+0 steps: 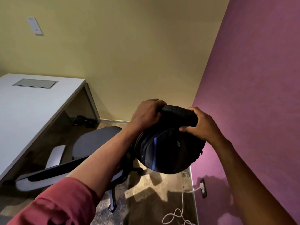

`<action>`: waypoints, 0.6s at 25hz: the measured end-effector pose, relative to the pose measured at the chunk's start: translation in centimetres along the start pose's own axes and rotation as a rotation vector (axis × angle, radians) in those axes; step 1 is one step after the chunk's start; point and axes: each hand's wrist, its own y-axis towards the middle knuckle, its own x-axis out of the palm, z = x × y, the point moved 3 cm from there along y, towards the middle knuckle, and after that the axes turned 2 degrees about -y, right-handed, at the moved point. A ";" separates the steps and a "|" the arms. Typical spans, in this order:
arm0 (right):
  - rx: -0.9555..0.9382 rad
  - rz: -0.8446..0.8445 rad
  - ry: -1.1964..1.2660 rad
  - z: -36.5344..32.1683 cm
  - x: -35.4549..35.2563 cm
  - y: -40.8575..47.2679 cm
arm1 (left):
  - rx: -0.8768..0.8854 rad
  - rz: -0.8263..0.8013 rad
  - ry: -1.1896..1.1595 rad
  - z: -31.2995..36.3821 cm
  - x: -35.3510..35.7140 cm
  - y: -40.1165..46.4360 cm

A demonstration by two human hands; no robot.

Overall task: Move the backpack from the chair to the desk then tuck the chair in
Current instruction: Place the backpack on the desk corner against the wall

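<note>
A black backpack [168, 148] hangs in the air to the right of the office chair, held up by its top. My left hand [146, 114] grips the left end of the top and my right hand [201, 124] grips the right end. The grey office chair [95, 140] stands below and to the left, with its seat bare and its backrest nearest me. The white desk [32, 104] stretches along the left, its top bare apart from a grey inset panel [34, 83].
A purple wall [253, 95] rises close on the right, with an outlet [203, 187] low down and a white cable [180, 211] trailing on the floor. A yellow wall stands behind. Dark objects lie under the desk at the back.
</note>
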 end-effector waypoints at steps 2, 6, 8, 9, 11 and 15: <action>-0.038 0.119 -0.025 -0.2 0.1 1.2 | -0.013 0.005 0.011 -0.6 -0.3 0.6; -0.082 0.270 0.010 -1.4 0.2 5.1 | -0.104 0.065 -0.055 -3.2 -1.4 2.5; -0.065 0.289 0.039 -1.7 0.5 7.5 | -0.128 0.101 -0.155 -5.4 -1.7 3.4; -0.057 0.292 0.057 -1.6 0.6 8.8 | -0.149 0.105 -0.199 -6.9 -1.6 3.8; -0.054 0.304 0.088 -1.3 0.5 11.1 | -0.225 0.045 -0.264 -9.9 -1.2 4.1; -0.053 0.288 0.107 -0.1 1.4 16.5 | -0.302 -0.111 -0.347 -15.4 0.6 6.3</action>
